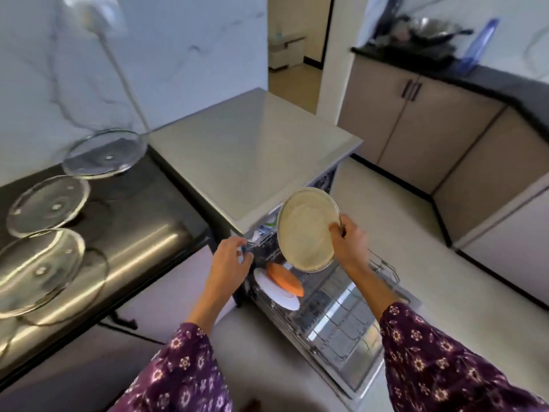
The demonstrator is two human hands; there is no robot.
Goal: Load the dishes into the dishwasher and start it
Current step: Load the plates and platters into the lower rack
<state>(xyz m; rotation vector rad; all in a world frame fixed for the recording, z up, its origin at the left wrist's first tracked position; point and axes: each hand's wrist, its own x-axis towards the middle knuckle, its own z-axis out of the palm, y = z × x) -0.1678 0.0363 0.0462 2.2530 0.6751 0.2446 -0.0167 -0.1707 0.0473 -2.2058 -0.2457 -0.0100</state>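
Both forearms, in purple flowered sleeves, reach forward over the pulled-out lower rack. A white plate and an orange plate stand tilted at the rack's left end. The left hand sits at the dishwasher front with its fingers loosely curled; I cannot tell whether it grasps anything. The right hand pinches the right rim of a cream plate, which is tilted above the rack. Glass plates lie on the dark counter at left.

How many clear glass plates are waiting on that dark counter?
3 glass plates: the back plate, the middle plate, the nearest plate. More may lie past the picture's left edge.
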